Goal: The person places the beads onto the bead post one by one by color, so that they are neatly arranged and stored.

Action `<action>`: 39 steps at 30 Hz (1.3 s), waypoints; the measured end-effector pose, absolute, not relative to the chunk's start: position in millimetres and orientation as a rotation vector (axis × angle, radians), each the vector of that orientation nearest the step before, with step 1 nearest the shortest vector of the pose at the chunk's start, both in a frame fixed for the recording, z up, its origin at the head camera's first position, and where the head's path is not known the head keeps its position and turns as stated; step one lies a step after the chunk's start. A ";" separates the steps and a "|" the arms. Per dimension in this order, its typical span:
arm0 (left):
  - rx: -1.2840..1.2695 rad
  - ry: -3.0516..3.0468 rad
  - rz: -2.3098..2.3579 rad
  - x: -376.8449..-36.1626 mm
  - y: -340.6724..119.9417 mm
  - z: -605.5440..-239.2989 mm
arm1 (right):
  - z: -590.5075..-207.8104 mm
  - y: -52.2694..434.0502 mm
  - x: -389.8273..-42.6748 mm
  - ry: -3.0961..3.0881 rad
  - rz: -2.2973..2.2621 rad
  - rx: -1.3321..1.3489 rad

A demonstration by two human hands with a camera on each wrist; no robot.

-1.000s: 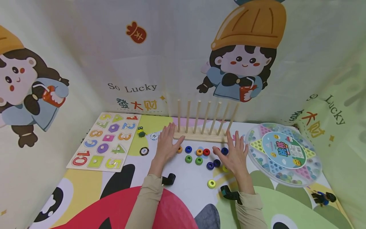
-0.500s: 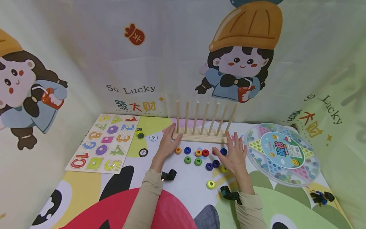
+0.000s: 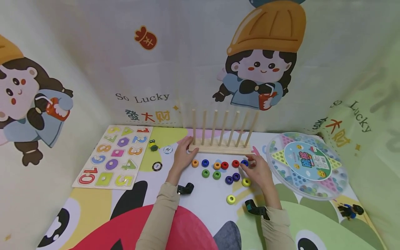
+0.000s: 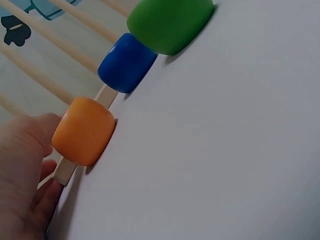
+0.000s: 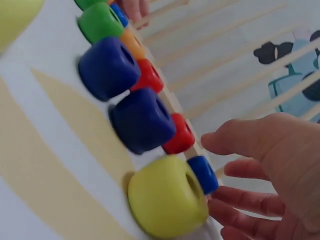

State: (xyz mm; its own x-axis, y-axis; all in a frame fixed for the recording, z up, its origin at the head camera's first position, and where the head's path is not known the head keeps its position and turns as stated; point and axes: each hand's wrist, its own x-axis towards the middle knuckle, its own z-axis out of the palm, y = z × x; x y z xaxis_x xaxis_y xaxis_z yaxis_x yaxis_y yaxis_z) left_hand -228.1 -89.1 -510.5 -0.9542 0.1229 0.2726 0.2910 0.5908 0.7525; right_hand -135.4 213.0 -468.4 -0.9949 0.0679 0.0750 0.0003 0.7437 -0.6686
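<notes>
A wooden rack (image 3: 220,149) with several upright pegs stands at the back of the mat. My left hand (image 3: 183,154) (image 4: 20,170) rests with straight fingers against the rack's left end, beside an orange ring (image 3: 195,163) (image 4: 84,131). Several coloured rings lie in front of the rack: blue (image 3: 205,163), green (image 3: 205,173), red (image 3: 235,163), dark blue (image 3: 236,176), yellow (image 3: 246,182). My right hand (image 3: 257,170) (image 5: 270,165) hovers low, loosely curved. Its fingertips (image 5: 222,170) reach the small blue ring (image 3: 244,162) (image 5: 202,174); no firm pinch shows.
A number puzzle board (image 3: 115,154) lies at the left, with a poker chip (image 3: 157,165) and a small toy (image 3: 153,144) beside it. A round lidded box of marbles (image 3: 307,165) sits at the right. One yellow ring (image 3: 231,199) lies nearer me. Printed cloth walls enclose three sides.
My right hand went from flat and spread to drawn in, fingertips now at the blue ring. My left hand slid forward to the rack's left end.
</notes>
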 end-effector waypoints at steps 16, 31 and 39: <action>-0.373 -2.597 -1.241 -231.3 -88.3 -510.2 | -474.6 218.9 -137.0 -2.723 1.192 -0.130; -0.383 -2.592 -1.223 -229.1 -91.7 -513.7 | -427.4 167.8 -157.8 -2.393 1.309 0.074; -0.365 -2.575 -1.232 -229.4 -89.7 -514.0 | -381.2 131.0 -179.5 -2.362 1.369 0.253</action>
